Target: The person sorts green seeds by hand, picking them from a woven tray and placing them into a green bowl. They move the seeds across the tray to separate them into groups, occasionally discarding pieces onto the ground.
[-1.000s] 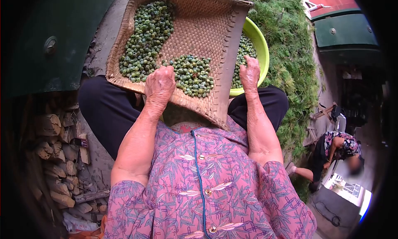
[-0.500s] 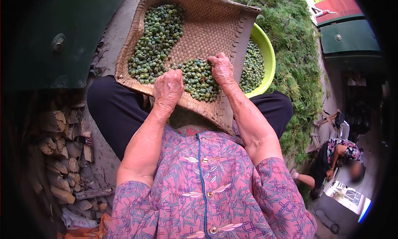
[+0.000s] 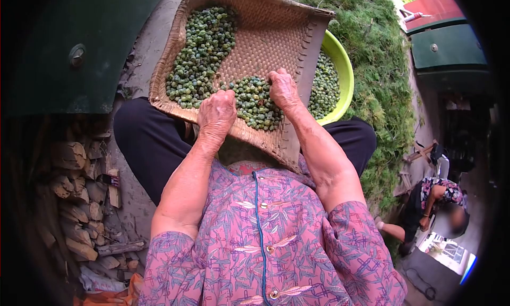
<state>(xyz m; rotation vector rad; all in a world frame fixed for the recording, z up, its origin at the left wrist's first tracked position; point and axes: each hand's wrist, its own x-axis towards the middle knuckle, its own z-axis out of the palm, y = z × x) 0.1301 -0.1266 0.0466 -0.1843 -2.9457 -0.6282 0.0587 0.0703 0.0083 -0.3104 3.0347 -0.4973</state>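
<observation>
A woven winnowing basket (image 3: 265,43) rests on my lap, tilted, with its flat board edge on the right. Two heaps of small round green fruits (image 3: 199,56) lie in it, a long one on the left and a smaller pile (image 3: 257,107) at the near side. My left hand (image 3: 218,112) is closed at the left side of the smaller pile, fingers curled down. At that pile's upper right, my right hand (image 3: 284,88) has its fingers pinched together. Anything between the fingers of either hand is hidden. A yellow-green basin (image 3: 348,77) holding more of these fruits stands just right of the basket.
Cut green foliage (image 3: 377,83) is spread along the right. Split firewood (image 3: 79,200) is stacked at lower left, under a dark green panel (image 3: 48,51). Another person (image 3: 438,200) bends over at the far right, near a wooden frame (image 3: 422,152).
Both hands stay at the smaller pile with almost no movement. The whole view has shifted very slightly; the fruit heaps look the same.
</observation>
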